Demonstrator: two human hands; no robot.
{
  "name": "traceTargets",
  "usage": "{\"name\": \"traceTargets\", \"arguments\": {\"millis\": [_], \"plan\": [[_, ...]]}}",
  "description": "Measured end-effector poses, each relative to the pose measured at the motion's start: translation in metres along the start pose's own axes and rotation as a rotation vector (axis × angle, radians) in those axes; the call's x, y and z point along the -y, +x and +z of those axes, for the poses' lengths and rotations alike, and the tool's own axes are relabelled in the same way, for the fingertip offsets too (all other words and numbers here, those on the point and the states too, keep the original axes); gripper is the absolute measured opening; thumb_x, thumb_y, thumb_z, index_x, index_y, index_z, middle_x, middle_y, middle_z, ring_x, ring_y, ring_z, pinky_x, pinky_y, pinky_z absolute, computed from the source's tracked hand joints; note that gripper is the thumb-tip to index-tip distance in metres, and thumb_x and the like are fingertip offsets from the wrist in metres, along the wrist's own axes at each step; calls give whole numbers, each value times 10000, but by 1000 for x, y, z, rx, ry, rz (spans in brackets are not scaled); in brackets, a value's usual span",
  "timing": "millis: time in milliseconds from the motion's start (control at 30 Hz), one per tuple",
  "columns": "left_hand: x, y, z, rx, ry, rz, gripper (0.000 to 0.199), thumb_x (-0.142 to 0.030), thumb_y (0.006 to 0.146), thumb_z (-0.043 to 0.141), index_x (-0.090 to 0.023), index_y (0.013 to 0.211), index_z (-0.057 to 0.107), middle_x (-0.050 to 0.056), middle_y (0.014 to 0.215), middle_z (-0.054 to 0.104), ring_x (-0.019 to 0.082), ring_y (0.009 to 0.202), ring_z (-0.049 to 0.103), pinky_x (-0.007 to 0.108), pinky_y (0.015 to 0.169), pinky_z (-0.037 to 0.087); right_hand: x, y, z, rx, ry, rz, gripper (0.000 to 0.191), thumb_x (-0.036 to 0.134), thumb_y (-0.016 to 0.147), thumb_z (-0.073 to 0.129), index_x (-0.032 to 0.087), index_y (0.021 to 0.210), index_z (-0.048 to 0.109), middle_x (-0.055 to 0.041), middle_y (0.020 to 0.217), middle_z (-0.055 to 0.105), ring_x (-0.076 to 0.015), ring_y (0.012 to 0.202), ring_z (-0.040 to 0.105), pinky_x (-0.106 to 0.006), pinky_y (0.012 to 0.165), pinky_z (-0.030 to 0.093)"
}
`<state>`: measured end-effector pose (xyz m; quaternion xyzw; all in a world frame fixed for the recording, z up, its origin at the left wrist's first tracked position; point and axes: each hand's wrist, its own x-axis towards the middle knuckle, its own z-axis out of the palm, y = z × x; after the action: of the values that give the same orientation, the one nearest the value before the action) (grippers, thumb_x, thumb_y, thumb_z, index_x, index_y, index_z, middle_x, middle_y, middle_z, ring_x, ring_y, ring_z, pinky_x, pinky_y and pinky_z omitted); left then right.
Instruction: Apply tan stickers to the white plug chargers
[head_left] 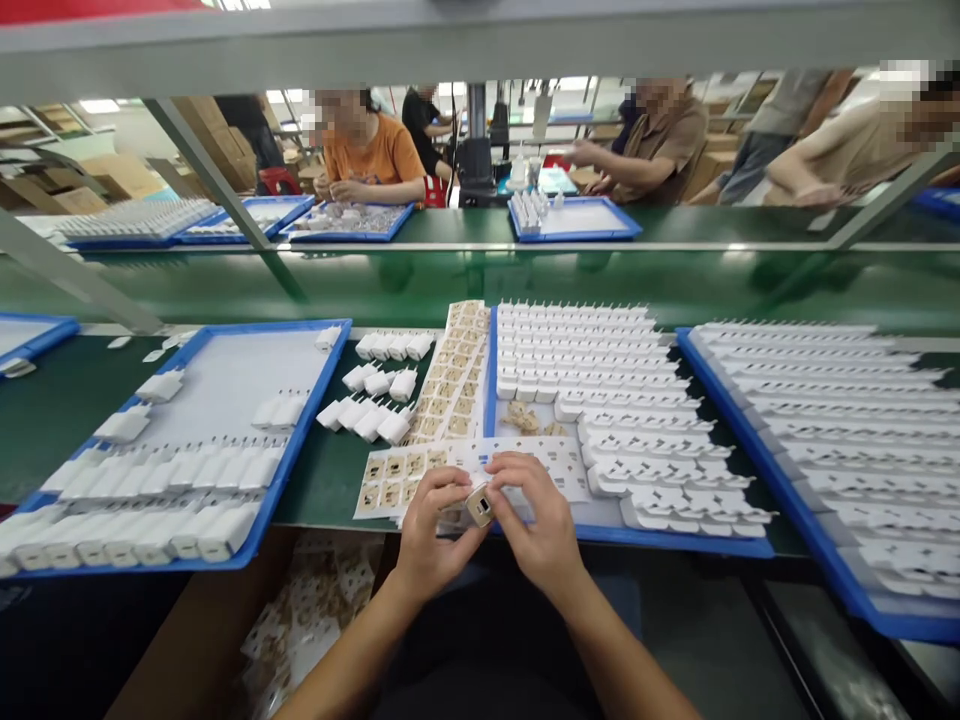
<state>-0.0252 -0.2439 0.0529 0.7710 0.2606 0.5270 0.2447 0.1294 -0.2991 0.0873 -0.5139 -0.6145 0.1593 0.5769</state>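
Note:
Both hands meet low in the centre of the head view, around one small white charger (480, 504) whose tan end face with a dark port faces me. My left hand (437, 530) grips its left side between thumb and fingers. On the other side, my right hand (534, 515) pinches its edge with thumb and forefinger. Behind the hands lie sheets of tan stickers (450, 385) and a mostly peeled white sheet (559, 460). Several loose white chargers (367, 418) stand in short rows left of the sheets.
A blue-rimmed tray (300, 440) with white chargers lies left. Another blue-rimmed tray (675, 542) holds rows right of centre, with crumpled tan scraps (523, 417); a third (780, 480) is far right. People sit beyond the green belt (420, 285). A metal frame (480, 45) crosses above.

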Motion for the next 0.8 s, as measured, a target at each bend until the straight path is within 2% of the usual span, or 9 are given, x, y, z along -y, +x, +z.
{"name": "traceTargets", "arguments": {"millis": [67, 133, 200, 300, 400, 533, 667, 800], "plan": [[3, 0, 0, 11, -39, -146, 297, -196, 832, 733, -236, 1092, 594, 63, 1061, 650, 212, 997, 683, 342, 838, 590, 3, 2, -1, 4, -59, -149, 131, 132, 928, 603, 249, 973, 642, -61, 1023, 703, -213, 1023, 650, -393, 942, 529], [8, 1, 0, 14, -100, -321, 257, -255, 849, 723, -226, 1071, 598, 65, 1062, 651, 212, 993, 686, 334, 845, 591, 4, 4, -3, 27, -38, -205, 95, 157, 936, 595, 243, 955, 630, -44, 958, 703, -198, 942, 661, -358, 871, 550], [12, 3, -1, -6, -167, -471, 280, -330, 855, 730, -222, 1076, 594, 60, 1052, 652, 211, 985, 684, 331, 854, 590, -1, 8, -8, 11, -29, -125, 66, 195, 959, 576, 240, 933, 617, -22, 871, 695, -172, 826, 668, -302, 757, 559], [15, 6, -4, -79, -227, -604, 401, -436, 850, 727, -236, 1172, 595, 69, 1091, 656, 231, 1042, 667, 340, 872, 582, -23, 22, -18, -93, -201, 34, 82, 243, 984, 555, 228, 969, 635, -20, 832, 698, -157, 709, 666, -277, 663, 555], [16, 8, -10, -118, -195, -610, 472, -501, 841, 712, -247, 1231, 631, 91, 1165, 657, 259, 1108, 645, 369, 906, 567, -56, 38, -25, -136, -461, 35, 180, 239, 995, 493, 198, 1053, 659, -83, 963, 736, -211, 798, 711, -347, 725, 588], [22, 6, -23, -120, -89, -544, 411, -524, 827, 710, -238, 1122, 700, 97, 1164, 679, 274, 1071, 654, 394, 905, 548, -83, 41, -26, -137, -713, -35, 255, 189, 960, 481, 192, 1097, 696, -141, 1147, 726, -306, 1040, 700, -479, 879, 587], [40, 1, -39, -154, -52, -643, 506, -576, 772, 740, -223, 1129, 675, 96, 1124, 699, 257, 928, 678, 379, 818, 576, -81, 35, -25, -93, -608, -72, 221, 158, 950, 494, 212, 992, 704, -92, 1038, 742, -239, 997, 712, -393, 888, 594], [63, -3, -46, -210, -120, -705, 588, -614, 686, 797, -205, 1077, 638, 102, 1086, 694, 289, 990, 695, 367, 787, 611, -74, 34, -27, -55, -495, -19, 210, 149, 943, 503, 227, 964, 698, -59, 968, 754, -206, 937, 720, -333, 826, 595]]}}
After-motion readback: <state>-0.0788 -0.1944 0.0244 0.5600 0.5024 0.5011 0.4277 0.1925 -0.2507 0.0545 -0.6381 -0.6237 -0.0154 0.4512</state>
